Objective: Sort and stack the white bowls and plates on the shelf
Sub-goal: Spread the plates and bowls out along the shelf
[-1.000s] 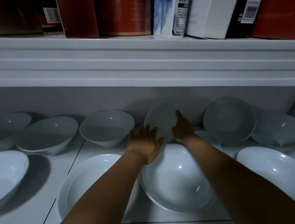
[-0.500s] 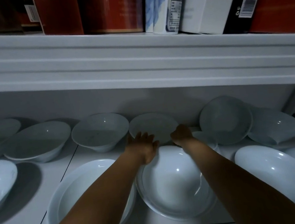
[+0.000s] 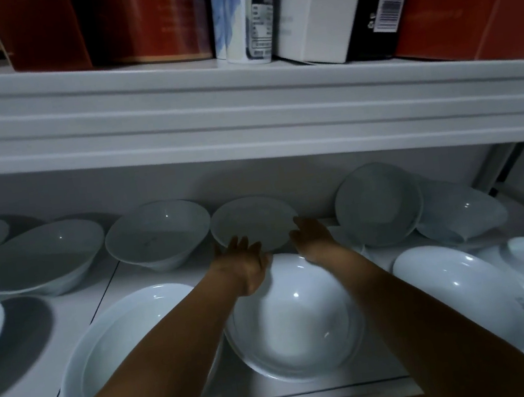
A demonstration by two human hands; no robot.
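So the small plate point(image 3: 253, 221) that was propped against the back wall a second ago got tipped down nearly flat at the back of the shelf point(image 3: 25, 393). The left hand point(image 3: 240, 257) and right hand point(image 3: 313, 235) were straight-fingered on its near rim, not gripping. Probably ready to stack.

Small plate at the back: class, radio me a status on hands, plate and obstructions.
Left hand and right hand open, fingertips at near rim of small plate. Plate lies near the back wall. Under both wrists: deep bowl.
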